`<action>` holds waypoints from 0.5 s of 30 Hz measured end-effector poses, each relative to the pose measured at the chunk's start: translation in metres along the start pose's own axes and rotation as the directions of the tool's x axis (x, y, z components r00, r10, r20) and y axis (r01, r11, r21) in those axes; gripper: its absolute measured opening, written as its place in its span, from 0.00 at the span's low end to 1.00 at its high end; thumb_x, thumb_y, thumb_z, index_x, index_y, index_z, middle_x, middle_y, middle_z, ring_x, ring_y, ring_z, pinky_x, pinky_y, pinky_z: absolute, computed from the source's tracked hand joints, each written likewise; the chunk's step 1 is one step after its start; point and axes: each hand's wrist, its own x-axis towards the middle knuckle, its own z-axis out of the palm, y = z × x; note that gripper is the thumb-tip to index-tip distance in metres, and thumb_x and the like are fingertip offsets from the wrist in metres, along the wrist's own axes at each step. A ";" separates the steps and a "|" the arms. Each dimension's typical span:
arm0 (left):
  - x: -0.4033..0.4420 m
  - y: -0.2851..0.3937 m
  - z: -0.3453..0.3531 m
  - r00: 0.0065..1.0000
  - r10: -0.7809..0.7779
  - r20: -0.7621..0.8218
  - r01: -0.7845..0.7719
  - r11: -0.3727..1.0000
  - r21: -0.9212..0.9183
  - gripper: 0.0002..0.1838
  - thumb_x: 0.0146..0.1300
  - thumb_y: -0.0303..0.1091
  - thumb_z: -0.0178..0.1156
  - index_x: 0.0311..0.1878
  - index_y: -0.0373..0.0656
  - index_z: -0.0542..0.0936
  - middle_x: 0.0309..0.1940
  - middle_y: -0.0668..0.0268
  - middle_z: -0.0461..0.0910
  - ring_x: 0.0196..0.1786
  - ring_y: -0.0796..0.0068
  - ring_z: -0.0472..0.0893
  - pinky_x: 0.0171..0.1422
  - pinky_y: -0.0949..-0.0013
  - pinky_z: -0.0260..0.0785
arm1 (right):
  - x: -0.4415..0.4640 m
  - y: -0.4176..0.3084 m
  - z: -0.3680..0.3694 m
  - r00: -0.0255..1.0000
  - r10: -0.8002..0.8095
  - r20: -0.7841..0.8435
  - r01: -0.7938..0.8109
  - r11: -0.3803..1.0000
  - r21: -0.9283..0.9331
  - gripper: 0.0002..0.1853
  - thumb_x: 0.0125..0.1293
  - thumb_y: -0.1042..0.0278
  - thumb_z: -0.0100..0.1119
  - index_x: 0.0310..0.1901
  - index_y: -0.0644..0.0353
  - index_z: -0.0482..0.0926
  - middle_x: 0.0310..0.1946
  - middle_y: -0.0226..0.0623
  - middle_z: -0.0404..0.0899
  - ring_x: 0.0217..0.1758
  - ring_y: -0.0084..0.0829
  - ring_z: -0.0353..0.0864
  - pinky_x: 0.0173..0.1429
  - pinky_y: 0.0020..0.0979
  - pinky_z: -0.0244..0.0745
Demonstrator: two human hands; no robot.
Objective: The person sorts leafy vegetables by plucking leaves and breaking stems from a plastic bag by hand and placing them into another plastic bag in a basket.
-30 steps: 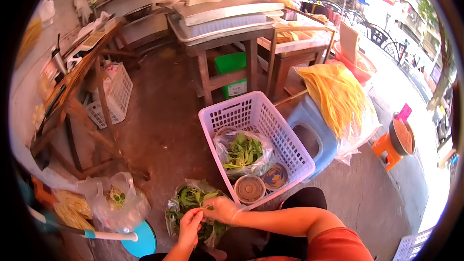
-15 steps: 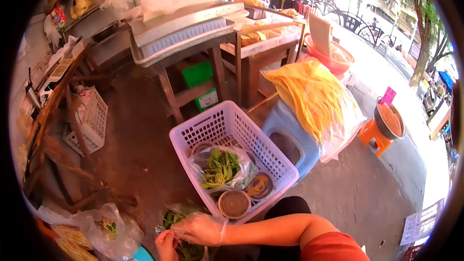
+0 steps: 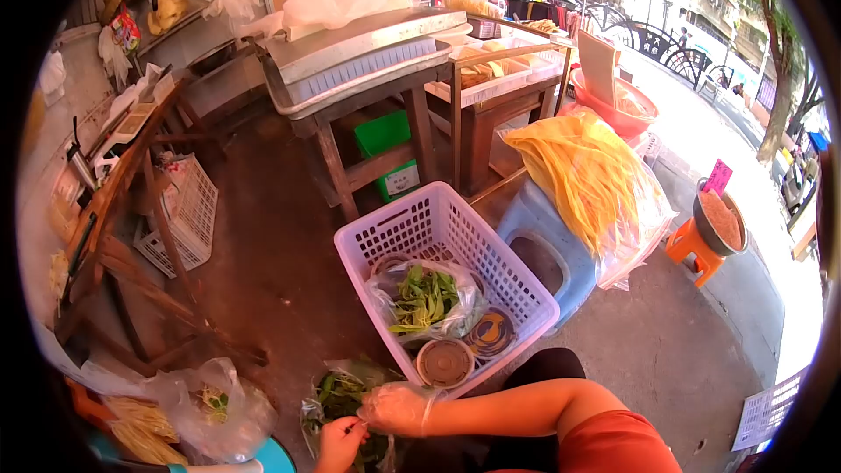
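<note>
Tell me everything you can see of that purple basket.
The pale-purple basket is rectangular, open-topped and looks plastic, with slotted walls. It stands upright on the floor beside a blue stool, holding a clear bag of green leaves and round containers. The right hand is near its front corner; contact there is unclear.

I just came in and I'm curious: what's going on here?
Someone's left hand and clear-gloved right hand are close together at a bag of green leaves, low in front of them. Anything between the hands is too small to tell. More leaves sit in a clear bag inside the purple basket.
</note>
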 end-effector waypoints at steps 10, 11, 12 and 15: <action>-0.006 0.000 -0.022 0.978 -0.063 0.201 0.043 0.994 0.104 0.10 0.64 0.33 0.55 0.32 0.37 0.79 0.21 0.67 0.77 0.23 0.81 0.75 0.29 0.76 0.67 | 0.003 -0.025 -0.017 0.974 -0.045 0.223 0.068 0.993 -0.096 0.07 0.56 0.62 0.55 0.29 0.53 0.79 0.27 0.35 0.76 0.36 0.36 0.79 0.36 0.36 0.74; -0.007 -0.005 -0.024 0.967 -0.129 0.221 0.111 0.990 0.091 0.10 0.63 0.31 0.55 0.32 0.34 0.79 0.22 0.66 0.79 0.24 0.80 0.76 0.29 0.75 0.68 | 0.002 -0.029 -0.016 0.978 -0.073 0.193 0.095 0.990 -0.107 0.07 0.56 0.62 0.55 0.29 0.53 0.79 0.26 0.35 0.75 0.35 0.36 0.79 0.35 0.36 0.74; -0.009 -0.007 -0.024 0.967 -0.119 0.224 0.103 0.991 0.079 0.09 0.64 0.30 0.54 0.32 0.35 0.79 0.22 0.66 0.78 0.25 0.80 0.76 0.30 0.76 0.68 | 0.000 -0.030 -0.014 0.981 -0.102 0.164 0.123 0.985 -0.122 0.07 0.56 0.61 0.55 0.28 0.53 0.79 0.26 0.35 0.75 0.34 0.36 0.79 0.33 0.36 0.74; -0.011 -0.010 -0.026 0.952 -0.116 0.283 0.122 0.993 -0.004 0.08 0.64 0.29 0.54 0.32 0.35 0.78 0.22 0.67 0.77 0.24 0.80 0.75 0.31 0.77 0.67 | -0.001 -0.032 -0.013 0.982 -0.134 0.135 0.152 0.979 -0.136 0.08 0.57 0.61 0.55 0.28 0.53 0.79 0.25 0.35 0.74 0.32 0.37 0.78 0.31 0.36 0.73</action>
